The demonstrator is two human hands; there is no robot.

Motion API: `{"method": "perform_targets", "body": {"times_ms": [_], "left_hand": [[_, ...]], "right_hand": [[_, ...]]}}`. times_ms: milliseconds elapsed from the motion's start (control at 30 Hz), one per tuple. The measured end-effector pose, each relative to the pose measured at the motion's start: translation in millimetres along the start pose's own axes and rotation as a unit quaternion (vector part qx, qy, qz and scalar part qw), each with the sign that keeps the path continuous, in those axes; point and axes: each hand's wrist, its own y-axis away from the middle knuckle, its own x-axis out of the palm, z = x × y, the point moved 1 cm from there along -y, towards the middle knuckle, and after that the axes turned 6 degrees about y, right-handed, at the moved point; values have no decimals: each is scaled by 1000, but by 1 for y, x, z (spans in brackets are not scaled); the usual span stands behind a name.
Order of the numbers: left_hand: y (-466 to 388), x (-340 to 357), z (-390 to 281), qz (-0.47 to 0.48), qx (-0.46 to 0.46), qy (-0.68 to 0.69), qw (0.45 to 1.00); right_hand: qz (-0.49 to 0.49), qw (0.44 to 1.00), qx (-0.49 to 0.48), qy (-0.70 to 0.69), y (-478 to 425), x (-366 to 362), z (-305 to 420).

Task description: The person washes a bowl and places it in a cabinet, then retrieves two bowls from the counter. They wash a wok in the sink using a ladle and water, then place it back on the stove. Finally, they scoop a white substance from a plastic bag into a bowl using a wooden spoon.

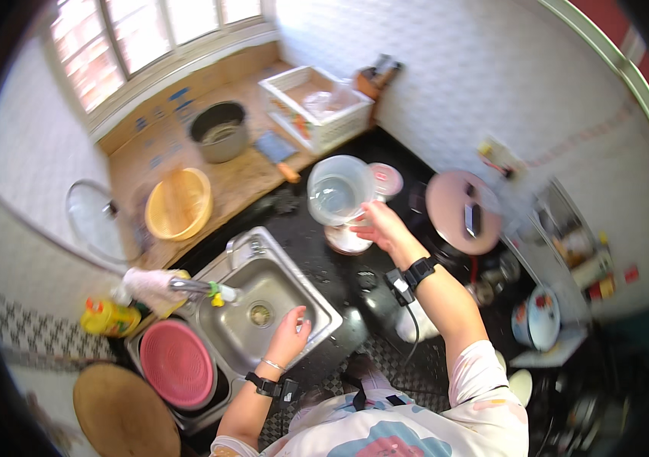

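Observation:
My right hand [380,226] is at the near right side of a clear plastic tub [324,171]. Its fingers meet the tub's edge in the picture, but blur hides whether they grip it. Beneath the tub's near side a round whitish dish or lid [348,241] shows partly. Just behind the tub lies a round pink-and-white lid [387,180]. My left hand [290,337] hovers over the near right part of the stainless steel sink [238,337], fingers loosely apart and holding nothing. A faucet [198,287] reaches over the basin from the left.
A pink colander [177,364] sits in the side basin, beside a yellow bottle [108,317]. On the ledge stand a yellow basket [203,197], a dark pot [221,149], a cleaver [276,149] and a white crate [341,128]. A large pink round lid [450,211] lies right.

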Motion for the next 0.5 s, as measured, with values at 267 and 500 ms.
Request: {"method": "perform_targets", "body": {"times_ms": [267,500], "left_hand": [[43,117,-31,225,76,7,971],[157,276,-76,464,130,-37,875]], "right_hand": [[-90,995,10,43,284,-97,-69],[-318,948,28,-7,590,-203,-188]]}}
